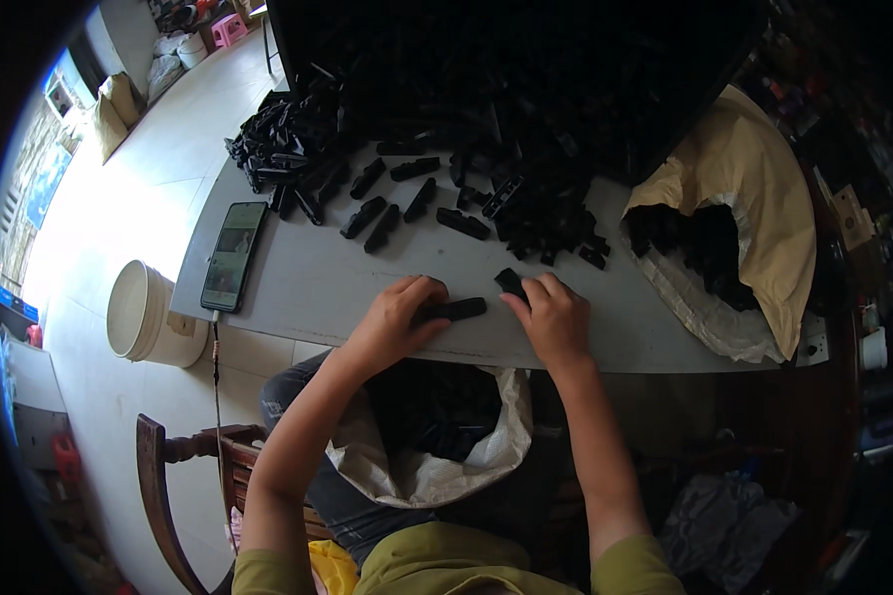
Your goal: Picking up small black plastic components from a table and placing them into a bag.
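Note:
My left hand point(404, 315) is closed around a long black plastic piece point(462, 308), whose free end points to the right. A short gap away, my right hand point(554, 315) pinches a smaller black plastic part point(509, 284) between thumb and fingers. Both hands are just above the near edge of the grey table point(318, 293). Beyond them lie several loose black oblong pieces point(463, 224), with a heap of small black parts point(551, 213) to their right. What kind of parts these are cannot be made out.
A phone point(233, 258) with a cable lies at the table's left. An open white sack point(437, 484) of black pieces rests on my lap. At the right stands a tan sack point(764, 188) holding black parts. A white bucket point(149, 312) is on the floor, left, near a wooden chair point(159, 496).

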### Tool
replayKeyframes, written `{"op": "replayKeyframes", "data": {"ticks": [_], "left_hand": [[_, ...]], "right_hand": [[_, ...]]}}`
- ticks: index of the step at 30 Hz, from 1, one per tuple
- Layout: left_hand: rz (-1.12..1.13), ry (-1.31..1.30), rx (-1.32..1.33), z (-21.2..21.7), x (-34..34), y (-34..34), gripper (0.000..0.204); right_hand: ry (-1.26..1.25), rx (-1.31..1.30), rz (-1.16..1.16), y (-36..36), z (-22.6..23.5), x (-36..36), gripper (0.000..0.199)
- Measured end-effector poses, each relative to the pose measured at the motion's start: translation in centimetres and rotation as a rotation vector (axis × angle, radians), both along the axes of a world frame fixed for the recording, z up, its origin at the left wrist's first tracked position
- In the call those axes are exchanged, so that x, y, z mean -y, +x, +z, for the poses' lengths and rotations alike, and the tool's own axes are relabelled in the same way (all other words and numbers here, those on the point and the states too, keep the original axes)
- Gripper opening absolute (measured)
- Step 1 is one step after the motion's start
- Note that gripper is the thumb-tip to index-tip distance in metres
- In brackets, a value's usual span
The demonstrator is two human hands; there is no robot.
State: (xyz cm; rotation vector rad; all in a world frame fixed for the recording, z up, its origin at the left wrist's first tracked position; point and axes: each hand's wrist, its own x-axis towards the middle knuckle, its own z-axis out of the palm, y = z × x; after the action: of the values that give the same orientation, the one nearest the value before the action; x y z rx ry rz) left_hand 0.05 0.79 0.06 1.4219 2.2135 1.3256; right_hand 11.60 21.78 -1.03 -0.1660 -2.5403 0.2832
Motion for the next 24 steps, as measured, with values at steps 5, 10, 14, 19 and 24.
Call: {"op": "replayKeyframes", "data": {"ticks": [5,10,14,19,24], "left_hand": [[0.002,0.036,-0.077,-0.6,-0.1,-0.2,0.025],[0.001,0.047,-0.089,-0.4,-0.4,-0.1,0.023],[-0.004,0.047,-0.059,-0.3,-0.3,-0.2,0.023],[-0.071,0.047,-0.059,-0.6,-0.5,-0.7,0.022],[-0.132,0.074,0.005,-0.5,-1.2,-0.3,0.023]], "right_hand": [[0.198,0.022,-0.077,0.5,0.7,0.0,0.026],[-0.360,-0.003,0.177,0.2,1.8,2.0,0.021],[-0.350,0.143,0.265,0.8,2.1,1.6,0.021],[-0.276,0.266,0.314,1.6,2.9,0.5,0.019],[-0.188,0.388,0.351,1.1,4.3,1.3,0.019]]}}
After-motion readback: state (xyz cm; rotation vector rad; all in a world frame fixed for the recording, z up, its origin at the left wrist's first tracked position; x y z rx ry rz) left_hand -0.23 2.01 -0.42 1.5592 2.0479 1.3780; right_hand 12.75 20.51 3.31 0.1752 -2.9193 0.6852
